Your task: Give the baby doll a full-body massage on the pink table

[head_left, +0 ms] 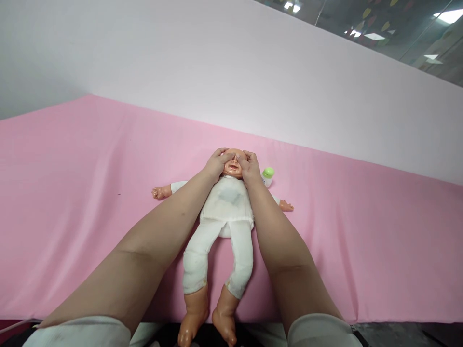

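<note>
A baby doll point(227, 200) in a white cloth suit lies on its back, its head toward the wall and its bare feet toward me. My left hand point(218, 163) cups one side of the doll's head, fingers curled round it and thumb laid across the eye area. On the other side my right hand point(249, 166) holds the head the same way, its thumb near the nose. The doll's mouth shows between my two hands; its eyes are covered. Just beyond my right wrist stands a small white bottle with a green cap point(268, 172), partly hidden by my arm.
A pink sheet point(83, 207) with soft folds covers the table. Behind it rises a plain white wall point(181, 62), with a glass pane point(379, 29) above at the right. The doll's feet reach past the table's front edge.
</note>
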`<state>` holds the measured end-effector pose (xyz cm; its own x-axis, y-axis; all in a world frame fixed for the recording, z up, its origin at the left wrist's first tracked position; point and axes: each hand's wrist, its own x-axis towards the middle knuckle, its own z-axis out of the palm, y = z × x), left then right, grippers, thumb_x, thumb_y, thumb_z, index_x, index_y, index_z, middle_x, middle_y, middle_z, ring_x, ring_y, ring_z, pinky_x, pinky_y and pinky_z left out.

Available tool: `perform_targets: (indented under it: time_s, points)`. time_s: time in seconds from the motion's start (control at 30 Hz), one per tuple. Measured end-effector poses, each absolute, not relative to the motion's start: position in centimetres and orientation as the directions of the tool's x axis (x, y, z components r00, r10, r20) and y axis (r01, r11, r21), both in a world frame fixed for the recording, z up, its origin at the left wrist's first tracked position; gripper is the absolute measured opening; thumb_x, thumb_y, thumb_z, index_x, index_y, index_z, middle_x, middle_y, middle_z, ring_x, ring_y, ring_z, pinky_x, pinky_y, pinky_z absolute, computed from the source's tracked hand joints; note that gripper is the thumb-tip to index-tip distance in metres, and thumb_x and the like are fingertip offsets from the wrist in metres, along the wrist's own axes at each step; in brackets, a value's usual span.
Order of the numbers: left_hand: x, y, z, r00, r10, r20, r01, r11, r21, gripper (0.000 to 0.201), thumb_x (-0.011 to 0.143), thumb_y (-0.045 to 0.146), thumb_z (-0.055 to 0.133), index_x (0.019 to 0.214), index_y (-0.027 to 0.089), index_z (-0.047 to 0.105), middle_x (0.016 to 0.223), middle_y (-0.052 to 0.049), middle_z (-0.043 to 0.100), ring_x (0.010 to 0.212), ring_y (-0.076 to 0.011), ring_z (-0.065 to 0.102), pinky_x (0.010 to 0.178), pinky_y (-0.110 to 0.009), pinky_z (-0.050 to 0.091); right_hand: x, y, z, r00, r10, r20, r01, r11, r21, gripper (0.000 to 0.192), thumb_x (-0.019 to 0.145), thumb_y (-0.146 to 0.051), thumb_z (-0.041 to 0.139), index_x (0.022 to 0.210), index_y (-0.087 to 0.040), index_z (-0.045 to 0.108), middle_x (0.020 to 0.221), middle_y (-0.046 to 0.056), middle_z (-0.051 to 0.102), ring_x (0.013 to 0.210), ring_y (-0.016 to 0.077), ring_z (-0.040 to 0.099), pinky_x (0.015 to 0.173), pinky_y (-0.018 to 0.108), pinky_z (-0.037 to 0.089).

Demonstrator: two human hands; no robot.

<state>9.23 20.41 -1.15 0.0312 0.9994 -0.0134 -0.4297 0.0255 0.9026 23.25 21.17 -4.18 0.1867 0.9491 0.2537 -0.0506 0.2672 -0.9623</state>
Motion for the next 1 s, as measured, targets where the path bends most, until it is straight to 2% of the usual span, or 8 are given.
perform_targets:
  time_s: [0.1, 0.2, 0.37, 0.47, 0.6, 0.77, 1.0]
  points:
    - [9.3, 20.7, -1.4, 0.014, 1.000, -0.006, -0.439, 0.011, 0.899, 0.046, 0.069, 0.032, 0.080, 0.110, 0.018, 0.066, 0.092, -0.005, 0.073, 0.085, -0.0217, 0.070, 0.085, -0.037, 0.058, 23.2, 21.5, -4.3, 0.217, 0.942, 0.255, -0.084, 0.279, -0.957, 0.048, 0.088, -0.055, 0.075, 0.125, -0.026, 0.065, 0.124, 0.005, 0.071, 0.127, 0.0251, 0.066, 0.114, 0.046, 0.054]
    - [9.1, 20.6, -1.3, 0.016, 1.000, -0.016, -0.453, 0.022, 0.891, 0.043, 0.070, 0.030, 0.075, 0.111, 0.019, 0.066, 0.095, -0.005, 0.073, 0.090, -0.0231, 0.071, 0.088, -0.038, 0.059, 23.3, 21.5, -4.2, 0.207, 0.954, 0.217, -0.187, 0.257, -0.948, 0.046, 0.087, -0.052, 0.073, 0.124, -0.025, 0.067, 0.124, 0.005, 0.073, 0.125, 0.0250, 0.068, 0.115, 0.048, 0.054]
    - [8.5, 19.7, -0.7, 0.095, 0.993, -0.071, -0.564, 0.113, 0.818, 0.048, 0.066, 0.026, 0.070, 0.114, 0.019, 0.066, 0.101, -0.008, 0.075, 0.094, -0.0282, 0.073, 0.089, -0.044, 0.062, 23.9, 20.8, -3.8, 0.092, 0.987, 0.131, -0.368, 0.156, -0.917, 0.056, 0.077, -0.043, 0.079, 0.130, -0.027, 0.067, 0.132, 0.005, 0.074, 0.123, 0.0273, 0.070, 0.114, 0.054, 0.054]
    - [8.4, 19.5, -0.6, 0.116, 0.990, -0.084, -0.586, 0.137, 0.799, 0.051, 0.065, 0.025, 0.068, 0.116, 0.019, 0.066, 0.100, -0.008, 0.074, 0.093, -0.0287, 0.072, 0.090, -0.045, 0.062, 23.9, 20.5, -3.7, 0.077, 0.989, 0.129, -0.401, 0.149, -0.904, 0.064, 0.072, -0.041, 0.084, 0.132, -0.027, 0.065, 0.134, 0.005, 0.074, 0.120, 0.0284, 0.071, 0.112, 0.054, 0.056]
    - [8.5, 19.8, -1.0, 0.105, 0.994, -0.032, -0.507, 0.081, 0.858, 0.058, 0.064, 0.025, 0.075, 0.120, 0.019, 0.063, 0.102, -0.008, 0.074, 0.093, -0.0271, 0.073, 0.092, -0.043, 0.061, 23.6, 20.3, -3.7, 0.066, 0.982, 0.176, -0.359, 0.188, -0.914, 0.069, 0.072, -0.045, 0.087, 0.134, -0.027, 0.062, 0.138, 0.006, 0.070, 0.123, 0.0275, 0.070, 0.114, 0.050, 0.055]
    - [8.8, 20.3, -1.3, 0.065, 0.998, -0.025, -0.385, 0.048, 0.922, 0.063, 0.065, 0.031, 0.086, 0.123, 0.020, 0.062, 0.097, -0.006, 0.074, 0.089, -0.0258, 0.073, 0.089, -0.042, 0.060, 23.5, 20.6, -3.7, 0.111, 0.976, 0.186, -0.181, 0.203, -0.962, 0.071, 0.074, -0.049, 0.089, 0.134, -0.027, 0.058, 0.131, 0.005, 0.069, 0.120, 0.0247, 0.071, 0.108, 0.045, 0.058]
    - [9.3, 21.1, -1.7, 0.026, 0.999, 0.020, -0.355, -0.009, 0.935, 0.045, 0.072, 0.036, 0.079, 0.112, 0.020, 0.067, 0.095, -0.005, 0.073, 0.089, -0.0233, 0.071, 0.089, -0.038, 0.059, 23.3, 21.2, -3.9, 0.231, 0.949, 0.215, -0.071, 0.237, -0.969, 0.051, 0.084, -0.053, 0.080, 0.125, -0.026, 0.064, 0.125, 0.005, 0.072, 0.123, 0.0246, 0.068, 0.109, 0.044, 0.057]
